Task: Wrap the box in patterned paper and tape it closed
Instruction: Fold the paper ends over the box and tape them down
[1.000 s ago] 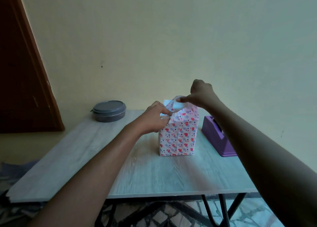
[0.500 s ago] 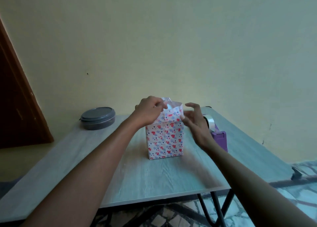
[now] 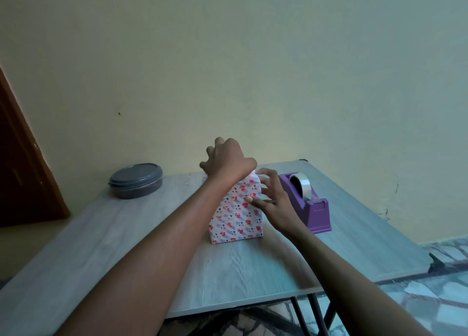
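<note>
A box [image 3: 236, 214] wrapped in white paper printed with red and blue hearts stands upright on a pale wood-grain table [image 3: 121, 234], about the middle of the tabletop. The left hand [image 3: 228, 162] lies over the top of the box, back of the hand up, covering the far upper end where the paper gathers; its fingers spread out and bend down past the far side, so whether they pinch the paper or only press on it cannot be told. The right hand [image 3: 274, 197] is at the right side of the box, fingers spread wide and nearly straight, with the fingertips [image 3: 249, 198] touching the paper on the upper right edge and near face; it holds nothing. A little crumpled white paper shows between the two hands at the top right corner of the box. Just to the right of the box, close behind the right hand, sits a purple tape dispenser [image 3: 314, 209] with a roll of clear tape [image 3: 301, 186] in it. At the far left of the table, well apart from the box, rests a round dark grey container [image 3: 136, 181] with its lid on. A yellow wall rises behind the table, and a brown door [image 3: 22, 173] shows at the left edge.
</note>
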Motion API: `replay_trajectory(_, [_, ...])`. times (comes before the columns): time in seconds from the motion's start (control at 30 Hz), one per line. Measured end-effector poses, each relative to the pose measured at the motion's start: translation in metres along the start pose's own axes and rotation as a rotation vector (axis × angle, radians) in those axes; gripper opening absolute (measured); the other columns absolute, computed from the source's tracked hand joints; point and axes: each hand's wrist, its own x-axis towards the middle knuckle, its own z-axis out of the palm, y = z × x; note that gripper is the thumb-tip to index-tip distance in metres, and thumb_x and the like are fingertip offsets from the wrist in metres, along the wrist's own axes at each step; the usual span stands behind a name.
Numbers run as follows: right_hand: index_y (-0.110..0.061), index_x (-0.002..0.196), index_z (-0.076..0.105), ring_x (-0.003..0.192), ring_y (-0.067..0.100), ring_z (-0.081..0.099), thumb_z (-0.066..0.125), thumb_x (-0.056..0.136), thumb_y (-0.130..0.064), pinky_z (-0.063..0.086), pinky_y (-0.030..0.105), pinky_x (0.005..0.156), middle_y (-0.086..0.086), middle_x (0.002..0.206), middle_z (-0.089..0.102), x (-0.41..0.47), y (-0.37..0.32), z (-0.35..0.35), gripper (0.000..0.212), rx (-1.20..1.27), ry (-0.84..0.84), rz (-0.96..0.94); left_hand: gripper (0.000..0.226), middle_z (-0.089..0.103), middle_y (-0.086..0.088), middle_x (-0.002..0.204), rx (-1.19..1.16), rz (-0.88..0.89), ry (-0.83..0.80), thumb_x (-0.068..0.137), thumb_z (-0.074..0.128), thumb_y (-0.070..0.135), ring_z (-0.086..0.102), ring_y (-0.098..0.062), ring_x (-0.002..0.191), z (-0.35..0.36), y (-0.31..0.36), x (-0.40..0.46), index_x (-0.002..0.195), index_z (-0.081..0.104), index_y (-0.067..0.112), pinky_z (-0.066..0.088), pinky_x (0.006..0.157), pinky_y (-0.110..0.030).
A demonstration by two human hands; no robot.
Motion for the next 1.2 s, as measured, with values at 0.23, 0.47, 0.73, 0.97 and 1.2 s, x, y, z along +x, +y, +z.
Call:
replay_trajectory(0.23, [-0.032,0.136,0.050,0.120,0.008,0.066,0.076,0.093,-0.014,0.058,0.036,0.097,-0.005,0.135,0.064,0.005,0.002,-0.001,0.053,0.021,-0.033,-0.002,0.018,0.031,-0.002,0.115,-0.028,-0.259,-0.157,0.079,0.064,0.033,0.031,-0.028,0.104,-0.004,-0.019,-0.005,0.081,0.050,0.023,0.027,0.081,-0.042])
replay_trajectory(0.47, [-0.036,0.132,0.051,0.118,-0.001,0.064,0.076,0.095,-0.019,0.057,0.033,0.098,-0.011,0.137,0.062,0.006,0.000,-0.004,0.048,-0.009,-0.063,0.005,0.035,0.012,0.003,0.143,-0.007,0.067,-0.162,0.079,0.060,0.021,0.022,-0.023,0.115,-0.008,-0.027,-0.007,0.104,0.064,0.046,0.028,0.084,-0.040])
replay_trajectory(0.73, [-0.035,0.135,0.048,0.127,0.009,0.063,0.075,0.096,-0.022,0.059,0.034,0.097,-0.009,0.137,0.062,0.005,0.003,-0.005,0.049,-0.008,-0.065,-0.017,0.020,0.002,0.011,0.162,-0.112,0.031,-0.362,0.080,0.069,0.042,0.018,-0.024,0.139,-0.014,-0.039,-0.001,0.088,0.074,0.059,0.028,0.116,-0.042])
replay_trajectory(0.97, [-0.026,0.134,0.049,0.135,0.002,0.055,0.074,0.097,-0.021,0.063,0.045,0.089,-0.019,0.128,0.066,0.002,0.002,-0.004,0.045,-0.076,-0.040,-0.060,0.041,0.054,-0.005,0.136,-0.216,-0.153,-0.442,0.057,0.088,0.060,0.064,-0.025,0.111,-0.012,-0.051,0.022,0.087,0.080,0.034,0.057,0.087,-0.033])
replay_trajectory(1.2, [-0.030,0.140,0.045,0.133,-0.002,0.054,0.073,0.098,-0.023,0.060,0.052,0.091,-0.031,0.131,0.061,0.002,0.003,-0.004,0.051,-0.156,-0.027,-0.072,0.022,0.034,-0.001,0.146,-0.167,-0.002,-0.402,0.075,0.066,0.055,0.051,-0.032,0.125,0.001,-0.064,0.017,0.093,0.072,0.067,0.048,0.110,-0.046])
